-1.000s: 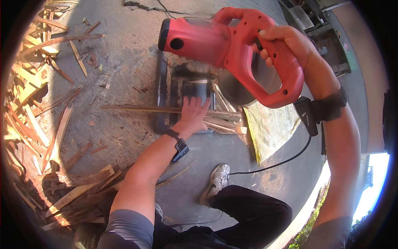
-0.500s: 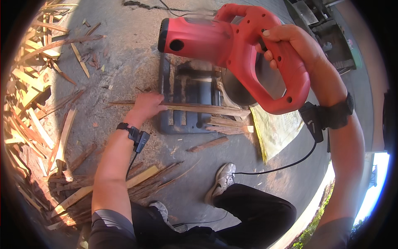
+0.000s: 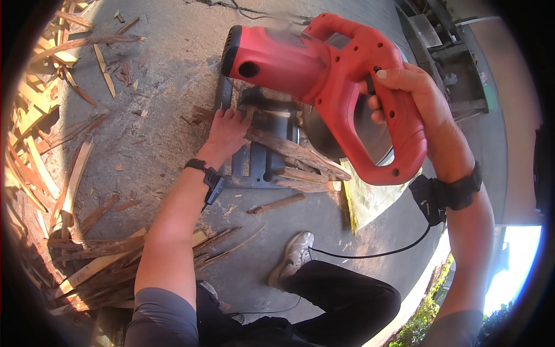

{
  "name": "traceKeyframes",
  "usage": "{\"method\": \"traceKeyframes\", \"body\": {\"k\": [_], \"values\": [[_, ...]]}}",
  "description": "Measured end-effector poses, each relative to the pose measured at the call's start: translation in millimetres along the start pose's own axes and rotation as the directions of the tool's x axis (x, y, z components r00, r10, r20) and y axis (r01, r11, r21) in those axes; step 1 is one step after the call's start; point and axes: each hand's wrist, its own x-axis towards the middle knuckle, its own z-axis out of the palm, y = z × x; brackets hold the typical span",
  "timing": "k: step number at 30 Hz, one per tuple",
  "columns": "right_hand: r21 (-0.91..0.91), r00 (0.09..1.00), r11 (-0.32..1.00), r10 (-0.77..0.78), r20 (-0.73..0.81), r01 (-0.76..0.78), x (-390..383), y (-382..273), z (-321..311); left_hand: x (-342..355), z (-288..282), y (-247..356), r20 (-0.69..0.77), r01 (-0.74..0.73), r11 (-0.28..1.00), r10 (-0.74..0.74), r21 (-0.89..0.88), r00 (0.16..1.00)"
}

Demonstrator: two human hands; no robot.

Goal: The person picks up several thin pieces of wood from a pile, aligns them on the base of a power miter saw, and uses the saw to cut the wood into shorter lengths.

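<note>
Clasping a red saw at one o'clock, the right hand is full; the half-bent left hand, hold unclear, touches the central wood strip. Short pieces seem cut; that strip apparently remains.

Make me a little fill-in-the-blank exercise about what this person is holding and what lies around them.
1. The saw in the person's right hand has a ____ body.
2. In the picture, the left hand is at the ____ side of the dark base beneath the saw.
3. The heap along the picture's left edge is made of split ____.
4. The pale sack on the ground has a ____-coloured edge.

Missing words: red; left; wood; yellow.
</note>
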Motion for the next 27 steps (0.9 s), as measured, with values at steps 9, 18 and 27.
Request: {"method": "traceKeyframes", "body": {"k": [9, 18, 27], "values": [[-0.017, 0.998, 1.000, -0.009, 0.062, 0.010, 2, 6, -4, 8, -11, 8, 0.249, 0.191, 0.981, -0.174, -0.045, 0.953], [-0.029, 0.999, 0.999, -0.034, -0.015, 0.034, -10, 21, 12, 12, 16, 9, -0.072, 0.127, 0.991, -0.130, -0.047, 0.989], [0.019, 0.994, 0.995, -0.096, -0.056, 0.098, -16, 64, 20, 10, 26, 12, 0.007, 0.226, 0.973, -0.226, -0.053, 0.974]]}}
